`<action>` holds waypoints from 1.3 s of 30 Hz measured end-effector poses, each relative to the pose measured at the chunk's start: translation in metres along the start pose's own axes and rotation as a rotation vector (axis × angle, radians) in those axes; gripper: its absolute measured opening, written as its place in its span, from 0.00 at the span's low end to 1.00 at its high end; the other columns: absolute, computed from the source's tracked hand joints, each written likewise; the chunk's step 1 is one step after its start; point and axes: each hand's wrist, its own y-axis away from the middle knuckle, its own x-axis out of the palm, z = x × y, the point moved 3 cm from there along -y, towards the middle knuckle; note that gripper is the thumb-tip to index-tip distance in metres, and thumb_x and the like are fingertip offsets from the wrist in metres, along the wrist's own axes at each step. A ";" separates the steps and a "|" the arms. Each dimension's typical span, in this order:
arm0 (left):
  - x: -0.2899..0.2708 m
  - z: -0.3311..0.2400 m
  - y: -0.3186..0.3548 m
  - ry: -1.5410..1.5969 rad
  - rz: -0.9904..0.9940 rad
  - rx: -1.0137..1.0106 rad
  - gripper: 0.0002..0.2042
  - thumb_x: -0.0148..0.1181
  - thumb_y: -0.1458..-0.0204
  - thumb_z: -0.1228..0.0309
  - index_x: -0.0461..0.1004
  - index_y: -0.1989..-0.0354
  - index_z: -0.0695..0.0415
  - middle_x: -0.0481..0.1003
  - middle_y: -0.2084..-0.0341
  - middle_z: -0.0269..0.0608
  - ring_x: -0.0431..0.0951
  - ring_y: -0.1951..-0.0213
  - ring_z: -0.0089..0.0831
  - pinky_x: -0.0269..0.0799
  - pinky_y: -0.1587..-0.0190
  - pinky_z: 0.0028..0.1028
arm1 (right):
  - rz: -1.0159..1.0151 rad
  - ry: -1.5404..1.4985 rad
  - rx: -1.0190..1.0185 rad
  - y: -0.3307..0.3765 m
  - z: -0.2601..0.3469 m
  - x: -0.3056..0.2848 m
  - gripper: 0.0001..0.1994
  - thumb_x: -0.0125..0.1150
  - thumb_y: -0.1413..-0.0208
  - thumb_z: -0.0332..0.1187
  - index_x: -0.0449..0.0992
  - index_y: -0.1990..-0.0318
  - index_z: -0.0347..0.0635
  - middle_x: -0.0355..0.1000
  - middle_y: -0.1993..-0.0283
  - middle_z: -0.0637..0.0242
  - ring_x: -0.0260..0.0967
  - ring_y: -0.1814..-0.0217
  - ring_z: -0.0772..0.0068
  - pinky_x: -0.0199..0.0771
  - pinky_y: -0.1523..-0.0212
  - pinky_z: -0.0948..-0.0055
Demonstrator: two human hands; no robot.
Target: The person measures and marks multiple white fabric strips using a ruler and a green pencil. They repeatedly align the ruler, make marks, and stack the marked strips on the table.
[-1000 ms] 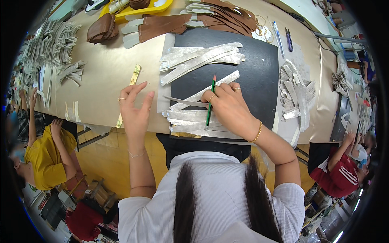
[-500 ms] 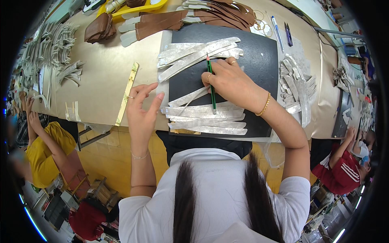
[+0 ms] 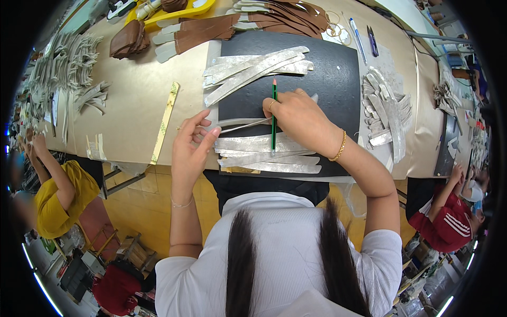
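My right hand (image 3: 301, 113) is closed over the black mat (image 3: 332, 68), with a green-and-black striped pencil (image 3: 274, 124) held upright in its fingers. A thin grey strip (image 3: 245, 126), seen nearly edge-on, runs from under those fingers toward my left hand (image 3: 193, 140). The thumb and fingers of my left hand close on the strip's left end. Below my right hand lies a pile of silvery-grey strips (image 3: 296, 160). Another fanned group of grey strips (image 3: 259, 68) rests on the upper part of the mat. My right fingertips are partly hidden.
Brown leather pieces (image 3: 206, 27) and a yellow tray (image 3: 198, 9) lie at the back. A cream patterned strip (image 3: 166, 121) lies left of the mat. To the right are a heap of grey strips (image 3: 391, 113), a blue pen (image 3: 357, 39) and thread snips (image 3: 373, 42). Co-workers sit on both sides.
My left hand has moved right to meet the end of the grey strip, which has turned edge-on. My right hand has shifted slightly lower, and the pencil stands more upright.
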 end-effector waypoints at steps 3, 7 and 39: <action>-0.001 0.002 0.003 0.095 0.001 -0.041 0.21 0.65 0.39 0.70 0.73 0.38 0.61 0.75 0.57 0.34 0.72 0.59 0.19 0.68 0.55 0.21 | 0.058 -0.094 -0.029 0.000 -0.004 -0.006 0.06 0.60 0.46 0.24 0.78 0.61 0.42 0.78 0.67 0.56 0.78 0.62 0.52 0.72 0.56 0.56; -0.009 0.001 0.004 0.115 -0.075 0.006 0.21 0.65 0.39 0.70 0.74 0.39 0.62 0.75 0.57 0.36 0.72 0.58 0.20 0.68 0.54 0.22 | 0.110 -0.241 0.012 -0.001 0.006 -0.032 0.07 0.60 0.48 0.24 0.78 0.61 0.41 0.79 0.65 0.54 0.78 0.60 0.46 0.75 0.58 0.51; 0.030 -0.039 0.028 -0.685 0.434 0.364 0.18 0.76 0.56 0.67 0.76 0.61 0.63 0.74 0.64 0.48 0.75 0.61 0.50 0.71 0.57 0.41 | -0.573 -0.589 0.385 0.124 0.010 0.001 0.18 0.79 0.54 0.34 0.70 0.70 0.39 0.75 0.66 0.63 0.73 0.65 0.66 0.74 0.63 0.69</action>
